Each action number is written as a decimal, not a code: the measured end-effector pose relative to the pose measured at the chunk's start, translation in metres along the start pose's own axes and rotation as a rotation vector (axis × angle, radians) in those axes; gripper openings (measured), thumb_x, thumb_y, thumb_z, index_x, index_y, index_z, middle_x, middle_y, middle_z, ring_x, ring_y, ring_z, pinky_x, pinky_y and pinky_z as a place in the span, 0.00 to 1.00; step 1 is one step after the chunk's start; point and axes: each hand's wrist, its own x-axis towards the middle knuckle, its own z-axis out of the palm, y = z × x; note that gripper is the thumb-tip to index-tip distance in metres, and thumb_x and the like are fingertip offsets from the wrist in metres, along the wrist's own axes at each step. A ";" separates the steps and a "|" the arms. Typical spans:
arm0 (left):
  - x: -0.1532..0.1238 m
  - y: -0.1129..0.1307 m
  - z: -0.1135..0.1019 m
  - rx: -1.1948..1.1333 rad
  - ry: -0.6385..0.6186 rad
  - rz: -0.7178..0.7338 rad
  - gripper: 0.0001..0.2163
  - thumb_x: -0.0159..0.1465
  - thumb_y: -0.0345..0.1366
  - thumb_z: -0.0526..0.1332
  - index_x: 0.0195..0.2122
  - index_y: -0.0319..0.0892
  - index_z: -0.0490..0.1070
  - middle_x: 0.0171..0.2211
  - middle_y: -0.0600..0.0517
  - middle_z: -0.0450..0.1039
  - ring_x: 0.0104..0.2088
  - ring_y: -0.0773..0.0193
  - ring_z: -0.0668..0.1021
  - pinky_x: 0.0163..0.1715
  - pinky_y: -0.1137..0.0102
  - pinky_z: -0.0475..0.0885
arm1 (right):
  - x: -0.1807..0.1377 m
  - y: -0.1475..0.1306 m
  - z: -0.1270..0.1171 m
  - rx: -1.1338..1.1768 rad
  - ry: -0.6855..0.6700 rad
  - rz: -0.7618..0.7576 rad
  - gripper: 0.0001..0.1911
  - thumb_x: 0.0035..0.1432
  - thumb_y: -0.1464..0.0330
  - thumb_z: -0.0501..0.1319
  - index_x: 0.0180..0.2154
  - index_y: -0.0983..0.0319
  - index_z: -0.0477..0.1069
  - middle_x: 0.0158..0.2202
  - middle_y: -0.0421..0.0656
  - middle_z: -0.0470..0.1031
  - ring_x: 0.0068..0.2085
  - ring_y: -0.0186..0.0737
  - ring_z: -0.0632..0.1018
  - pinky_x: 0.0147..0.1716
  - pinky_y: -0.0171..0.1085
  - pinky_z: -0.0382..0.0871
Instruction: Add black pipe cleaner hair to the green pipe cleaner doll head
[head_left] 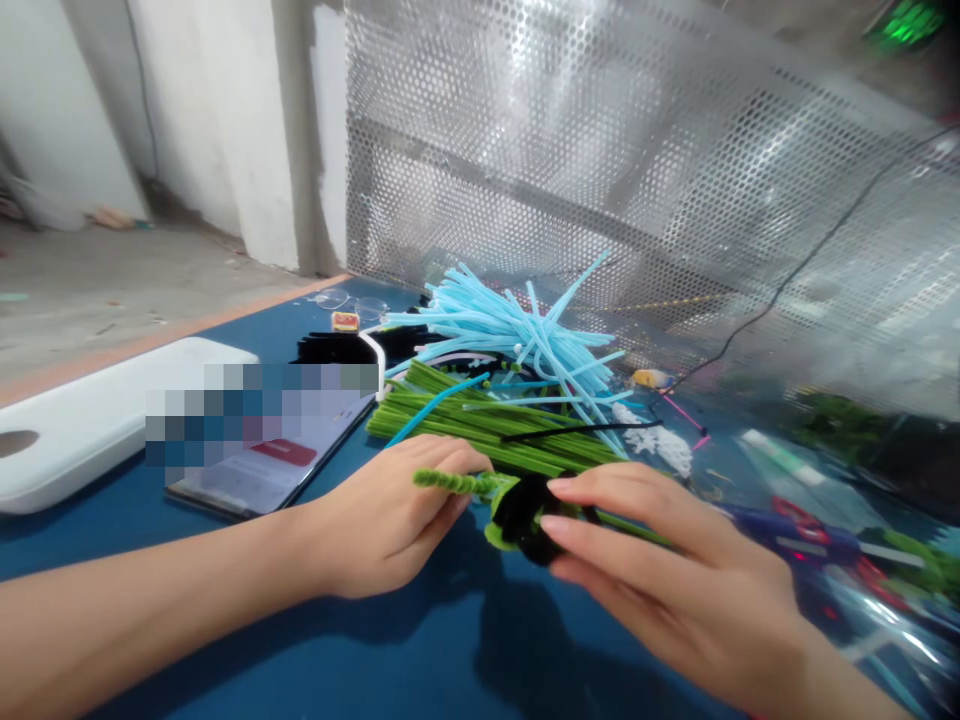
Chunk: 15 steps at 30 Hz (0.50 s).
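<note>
Left hand: closed and curled, thumb on top, fingers gripping a kinked green pipe cleaner that runs across their upper side.

Right hand: fingers together and curved, their tips pressing on a wad of black pipe cleaner and gripping it from the right.

Held piece: the kinked green length and the black wad are joined, held between both hands above a blue tabletop; a straight green stem runs out to the right under the right hand.

Pile ahead: a bundle of green pipe cleaners lies just beyond the hands, under a looser heap of light blue pipe cleaners. A single black pipe cleaner lies across the green bundle, and a white fluffy tuft sits beside it.

Left side: a heap of black pipe cleaners, a smartphone with its screen partly pixelated, and a white plastic case.

Right side: what looks like a blue-and-red hot glue gun, though glare makes it hard to be sure.

Backdrop: a perforated metal sheet stands behind the table, with a thin black cable running across it.
</note>
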 end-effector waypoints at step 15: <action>0.001 -0.001 0.001 0.000 0.007 0.020 0.10 0.66 0.28 0.47 0.46 0.41 0.61 0.39 0.45 0.69 0.39 0.57 0.72 0.41 0.61 0.67 | 0.003 0.000 0.005 -0.084 0.041 -0.005 0.12 0.55 0.75 0.65 0.43 0.62 0.75 0.41 0.45 0.78 0.48 0.42 0.74 0.44 0.42 0.76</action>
